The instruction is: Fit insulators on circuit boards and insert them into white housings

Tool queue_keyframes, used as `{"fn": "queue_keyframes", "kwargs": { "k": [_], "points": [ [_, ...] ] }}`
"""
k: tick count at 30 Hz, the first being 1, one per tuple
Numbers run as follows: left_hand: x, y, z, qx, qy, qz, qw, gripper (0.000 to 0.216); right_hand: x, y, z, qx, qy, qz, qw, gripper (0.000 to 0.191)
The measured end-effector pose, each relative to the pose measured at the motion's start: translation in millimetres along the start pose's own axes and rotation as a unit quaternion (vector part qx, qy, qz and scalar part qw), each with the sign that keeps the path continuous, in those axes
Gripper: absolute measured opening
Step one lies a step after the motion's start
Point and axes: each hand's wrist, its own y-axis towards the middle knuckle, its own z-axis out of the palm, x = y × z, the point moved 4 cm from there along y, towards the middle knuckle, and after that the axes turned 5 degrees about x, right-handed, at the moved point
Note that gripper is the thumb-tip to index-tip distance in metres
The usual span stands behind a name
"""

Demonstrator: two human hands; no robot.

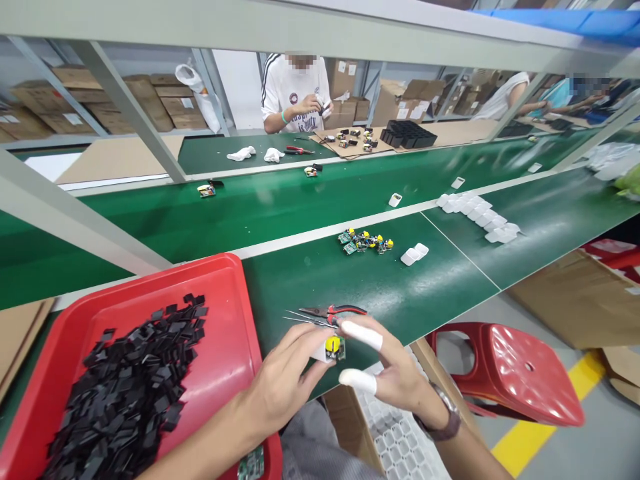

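Observation:
My left hand (280, 377) is closed around a small white plastic housing (321, 353). From its right-hand end pokes a circuit board (341, 349) carrying a yellow component (332, 345). Opposite it, my right hand (400, 373) has thumb and index finger spread apart, both in white finger cots, with nothing gripped between them. Just beyond the hands lie red-and-black pliers (347, 309) and thin tweezers (305, 319), partly hidden by my fingers. Farther up the bench, several circuit boards with yellow components (365, 241) are grouped beside two white housings (414, 254).
To the left, a red tray (227, 333) contains a heap of black pieces (125, 393). A green conveyor (270, 207) carries scattered parts past the bench. Across it a co-worker (297, 100) handles a small part. A red stool (530, 373) stands right, and white trays (400, 440) sit below.

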Motion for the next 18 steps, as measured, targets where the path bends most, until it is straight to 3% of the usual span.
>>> {"fn": "queue_keyframes", "kwargs": {
  "k": [3,6,9,14,18],
  "points": [
    [-3,2,-2,0.012,-0.04,0.025,0.999,0.052,-14,1,7,0.021,0.243,0.122,0.962,0.063],
    [-5,2,-4,0.009,-0.064,0.047,0.997,0.055,-21,1,17,0.025,0.372,0.175,0.911,0.058],
    [-5,2,-4,0.019,-0.076,0.045,0.996,0.055,-24,0,22,-0.016,0.388,0.188,0.902,0.057],
    [-5,0,0,0.04,-0.094,0.043,0.994,0.056,-22,0,20,-0.067,0.351,0.196,0.913,0.037],
    [-2,-1,1,0.031,-0.105,0.0,0.994,0.053,-29,-4,18,-0.057,0.363,0.233,0.9,0.055]
  ]
}}
